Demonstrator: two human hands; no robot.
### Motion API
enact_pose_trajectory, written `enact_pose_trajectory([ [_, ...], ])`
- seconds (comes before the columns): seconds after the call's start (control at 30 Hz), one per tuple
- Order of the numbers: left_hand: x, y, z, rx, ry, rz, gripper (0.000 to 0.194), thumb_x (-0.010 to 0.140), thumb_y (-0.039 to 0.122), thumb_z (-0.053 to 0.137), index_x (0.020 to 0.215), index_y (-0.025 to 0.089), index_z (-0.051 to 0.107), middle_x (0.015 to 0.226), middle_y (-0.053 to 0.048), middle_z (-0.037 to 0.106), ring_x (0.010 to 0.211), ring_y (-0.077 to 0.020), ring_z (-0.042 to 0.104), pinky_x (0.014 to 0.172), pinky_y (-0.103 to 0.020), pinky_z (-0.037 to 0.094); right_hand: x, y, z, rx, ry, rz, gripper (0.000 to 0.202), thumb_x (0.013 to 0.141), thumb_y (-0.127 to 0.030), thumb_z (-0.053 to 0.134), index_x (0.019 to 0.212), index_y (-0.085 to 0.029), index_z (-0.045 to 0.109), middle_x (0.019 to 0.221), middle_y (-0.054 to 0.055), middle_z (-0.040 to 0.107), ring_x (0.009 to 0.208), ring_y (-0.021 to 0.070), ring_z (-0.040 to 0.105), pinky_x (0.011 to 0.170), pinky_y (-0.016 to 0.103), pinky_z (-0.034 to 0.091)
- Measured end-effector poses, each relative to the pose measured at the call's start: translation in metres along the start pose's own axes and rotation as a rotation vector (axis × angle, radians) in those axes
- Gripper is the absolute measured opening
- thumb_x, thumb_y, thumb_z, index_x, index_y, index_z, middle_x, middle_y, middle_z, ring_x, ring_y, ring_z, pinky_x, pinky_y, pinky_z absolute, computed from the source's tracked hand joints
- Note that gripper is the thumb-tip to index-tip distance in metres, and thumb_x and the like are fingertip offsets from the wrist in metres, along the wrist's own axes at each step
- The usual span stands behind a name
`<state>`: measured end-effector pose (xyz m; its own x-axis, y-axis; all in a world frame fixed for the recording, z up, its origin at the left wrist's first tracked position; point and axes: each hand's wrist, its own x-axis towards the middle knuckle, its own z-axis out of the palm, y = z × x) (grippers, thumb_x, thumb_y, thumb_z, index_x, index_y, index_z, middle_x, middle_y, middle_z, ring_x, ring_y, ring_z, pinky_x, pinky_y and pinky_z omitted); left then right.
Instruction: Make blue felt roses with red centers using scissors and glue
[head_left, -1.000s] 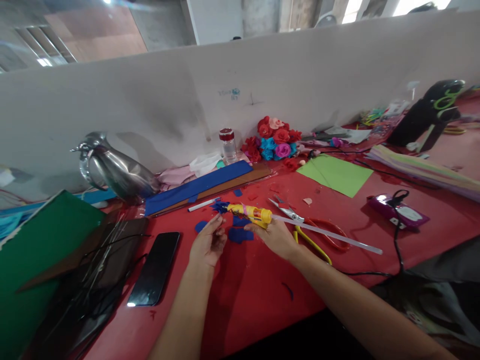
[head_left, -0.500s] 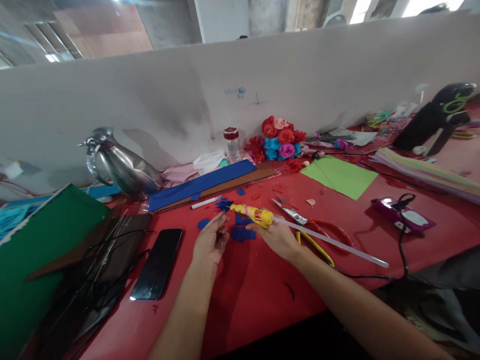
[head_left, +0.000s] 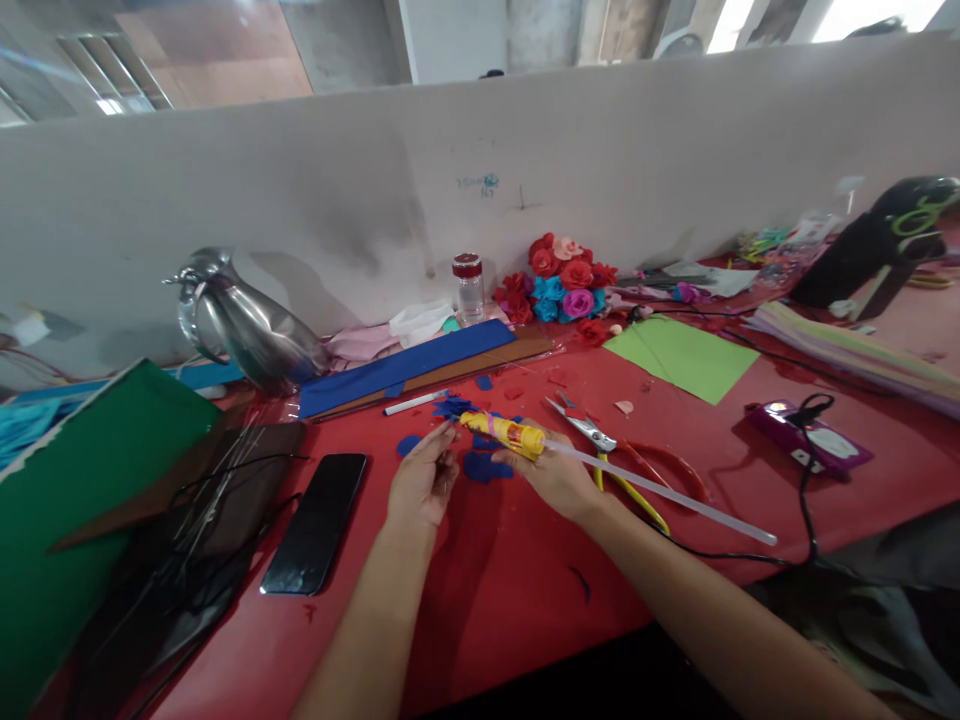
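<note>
Our right hand [head_left: 555, 478] is wrapped round the yellow glue gun [head_left: 511, 435], tip right by the blue flower [head_left: 453, 407] over the red table [head_left: 517, 610]. Can't tell if our left hand [head_left: 422, 478] is pinching that flower. 1 slip could burn those fingertips, they're that close. Blue scraps [head_left: 486, 466] litter the surface; pale wall [head_left: 337, 180] behind.

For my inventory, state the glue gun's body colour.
Glue gun: mostly yellow, seen in the head view.
</note>
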<state>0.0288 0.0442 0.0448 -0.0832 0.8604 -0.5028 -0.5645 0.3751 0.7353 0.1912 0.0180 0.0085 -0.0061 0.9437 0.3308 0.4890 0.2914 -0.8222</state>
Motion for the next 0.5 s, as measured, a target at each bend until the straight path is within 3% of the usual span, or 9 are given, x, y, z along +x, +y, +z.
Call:
enact_pose_trajectory([
  [0.33, 0.0006, 0.0011, -0.0015, -0.021, -0.006, -0.011, 0.013, 0.070, 0.002, 0.067, 0.079, 0.011, 0.067, 0.064, 0.000, 0.064, 0.038, -0.0021, 0.043, 0.035, -0.014, 0.033, 0.0003, -0.0065, -0.0074, -0.054, 0.081, -0.033, 0.033, 0.085, -0.051, 0.055, 0.076, -0.022, 0.065, 0.075, 0.004, 0.066, 0.070, 0.0191, 0.062, 0.066, 0.029, 0.048],
  [0.5, 0.0013, 0.0006, -0.0012, -0.041, -0.012, -0.023, 0.011, 0.071, 0.002, 0.066, 0.077, 0.012, 0.066, 0.063, 0.000, 0.063, 0.038, -0.0017, 0.041, 0.035, -0.013, 0.032, -0.0003, -0.0020, -0.0036, -0.045, 0.016, -0.050, 0.028, 0.083, -0.048, 0.060, 0.078, -0.021, 0.065, 0.079, 0.004, 0.067, 0.073, 0.0196, 0.063, 0.067, 0.029, 0.049],
])
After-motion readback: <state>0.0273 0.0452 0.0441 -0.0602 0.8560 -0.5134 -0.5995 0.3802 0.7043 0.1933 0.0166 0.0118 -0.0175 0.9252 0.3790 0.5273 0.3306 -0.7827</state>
